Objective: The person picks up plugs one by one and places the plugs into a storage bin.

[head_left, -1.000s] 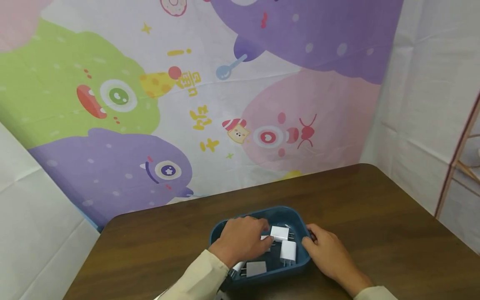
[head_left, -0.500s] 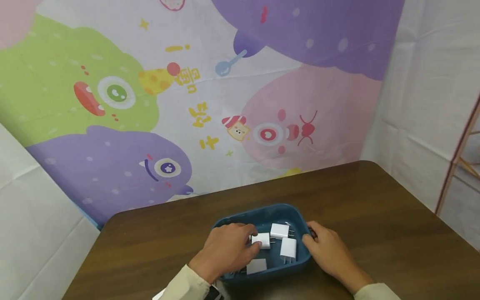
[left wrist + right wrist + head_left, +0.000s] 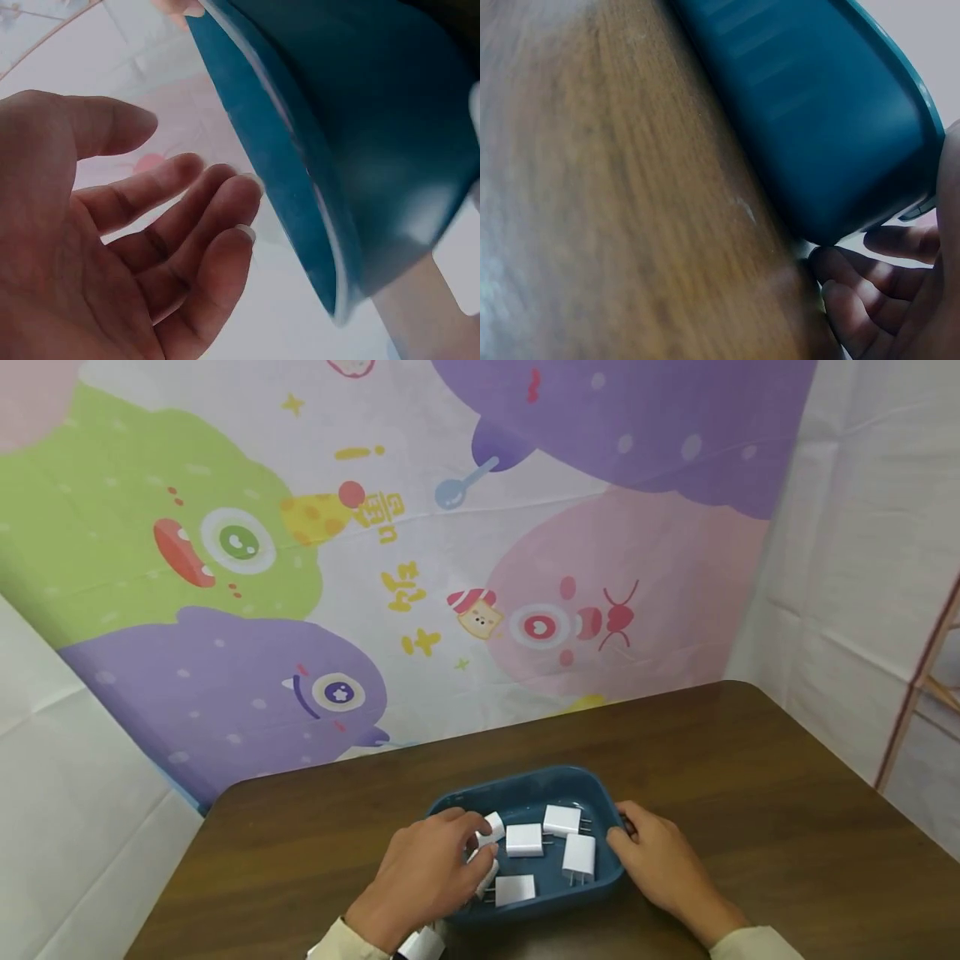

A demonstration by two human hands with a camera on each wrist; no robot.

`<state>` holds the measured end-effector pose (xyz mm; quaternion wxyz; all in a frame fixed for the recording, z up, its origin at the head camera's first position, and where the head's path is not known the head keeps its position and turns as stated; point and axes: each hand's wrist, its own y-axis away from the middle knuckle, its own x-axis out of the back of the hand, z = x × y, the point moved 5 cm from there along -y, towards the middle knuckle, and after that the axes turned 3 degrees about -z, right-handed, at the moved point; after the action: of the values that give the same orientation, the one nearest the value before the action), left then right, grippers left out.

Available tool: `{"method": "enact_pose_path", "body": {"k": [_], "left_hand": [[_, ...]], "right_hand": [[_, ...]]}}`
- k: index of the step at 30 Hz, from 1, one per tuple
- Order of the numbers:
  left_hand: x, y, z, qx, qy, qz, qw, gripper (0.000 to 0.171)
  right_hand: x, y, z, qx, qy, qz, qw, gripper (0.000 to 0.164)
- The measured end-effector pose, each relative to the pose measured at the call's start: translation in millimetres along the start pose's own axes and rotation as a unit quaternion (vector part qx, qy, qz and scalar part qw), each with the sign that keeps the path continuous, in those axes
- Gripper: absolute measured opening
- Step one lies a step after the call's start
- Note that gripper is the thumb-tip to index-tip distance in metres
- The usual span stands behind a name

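Note:
A dark blue plastic bin (image 3: pixel 517 795) sits on the table, with several white plug chargers (image 3: pixel 524 840) lying loose inside. My right hand (image 3: pixel 660 864) grips the bin's right end, thumb at the rim; in the right wrist view its curled fingers (image 3: pixel 866 296) reach beneath that end. Over the bin's left end hovers my left hand (image 3: pixel 427 872), covering part of the rim and of the chargers there. In the left wrist view, my left fingers (image 3: pixel 217 277) are loosely bent beside the bin wall (image 3: pixel 375 150), with nothing between them and the thumb.
The brown wooden table (image 3: pixel 690 752) extends around the bin. Partly hidden under my left wrist, a white object (image 3: pixel 422 945) lies by the bin's near left corner. A cartoon-printed cloth (image 3: pixel 420 552) hangs behind the table; white cloth (image 3: pixel 847 568) hangs at the right.
My left hand has drawn back leftward from over the bin's middle, uncovering more chargers. The right hand stays on the bin's right end.

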<state>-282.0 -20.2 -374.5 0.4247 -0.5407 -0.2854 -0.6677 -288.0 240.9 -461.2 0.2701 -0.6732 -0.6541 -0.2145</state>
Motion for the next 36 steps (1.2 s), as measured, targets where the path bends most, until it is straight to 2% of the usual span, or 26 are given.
{"method": "enact_pose_path", "body": {"k": [11,15,24,27,31,36], "left_hand": [[7.1,24.2,-16.0,0.037,-0.002,0.023,0.9991,0.018],[10.7,32.8,-22.3,0.050,-0.009,0.043,0.9978,0.016],[15.5,52.2,-39.4,0.105,-0.026,0.081,0.9909,0.013],[14.6,57.4,-45.2,0.127,-0.022,0.076,0.9887,0.011],[10.1,64.6,-54.9,0.166,-0.013,0.039,0.9852,0.010],[3.1,74.3,-67.1,0.189,-0.008,0.008,0.9819,0.006]], "right_hand": [[-1,0,3,-0.007,0.006,-0.006,1.000,0.032],[-2,-1,3,-0.009,0.009,-0.009,1.000,0.033],[-1,-3,2,-0.005,0.011,-0.006,1.000,0.033],[1,-4,1,-0.004,0.014,-0.007,1.000,0.033],[1,-2,0,-0.004,0.022,-0.010,1.000,0.033],[1,0,-3,0.001,0.028,-0.008,1.000,0.032]]}}
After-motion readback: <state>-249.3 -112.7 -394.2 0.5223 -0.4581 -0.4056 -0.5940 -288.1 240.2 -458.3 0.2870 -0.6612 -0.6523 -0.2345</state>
